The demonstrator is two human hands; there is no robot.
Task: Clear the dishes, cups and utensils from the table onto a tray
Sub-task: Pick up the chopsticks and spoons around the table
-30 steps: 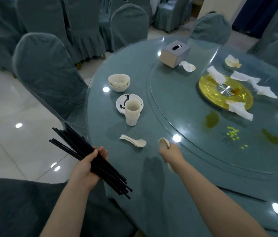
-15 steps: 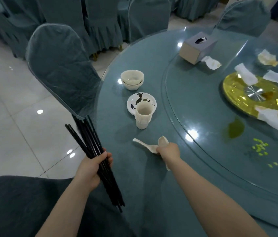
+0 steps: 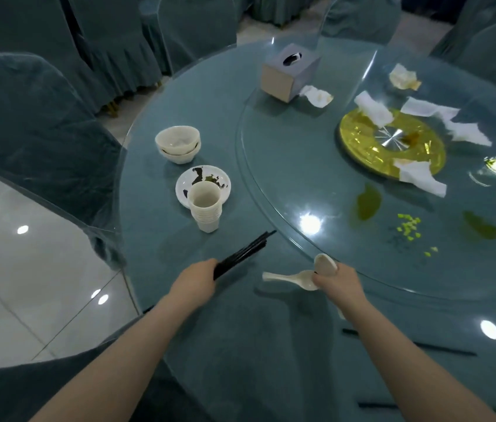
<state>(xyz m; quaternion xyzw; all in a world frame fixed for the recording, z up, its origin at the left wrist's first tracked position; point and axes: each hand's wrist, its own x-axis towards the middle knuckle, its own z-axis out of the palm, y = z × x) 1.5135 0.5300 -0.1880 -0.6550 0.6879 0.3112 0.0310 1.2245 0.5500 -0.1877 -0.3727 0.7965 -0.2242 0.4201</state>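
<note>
Left hand (image 3: 196, 277) is closed around a bundle of black chopsticks (image 3: 242, 254); the tips fan out up and to the right over the table, ending just short of the cup stack. Right hand (image 3: 336, 284) grips white soup spoons (image 3: 326, 264): one bowl sticks up above the fist, right at the turntable rim. A second white spoon (image 3: 289, 277) is at the fingers, handle pointing left, low over the tabletop; cannot tell if it's lifted or still resting.

Round table (image 3: 240, 345) has a teal cloth under glass, with a glass lazy Susan (image 3: 286, 166) on the right side. No tray in view.

Left part of the table, near to far:
- stack of white cups (image 3: 205, 208), upright, its far side overlapping the near edge of a saucer
- white saucer (image 3: 204, 182) with dark sauce smears
- two nested white bowls (image 3: 178, 144), just beyond the saucer, apart from it

On the lazy Susan: grey tissue box (image 3: 291, 73) at the far left with a crumpled napkin (image 3: 316, 97) touching its right side. Gold centre disc (image 3: 391, 143) with several used napkins lying on and around it. Green spills and small yellow-green bits nearer, to the right of the spoon hand.

Loose black chopsticks (image 3: 441, 350) lie on the cloth near the right forearm, another one nearer the bottom edge. Covered chairs (image 3: 33, 132) ring the table, on the left and far side.
</note>
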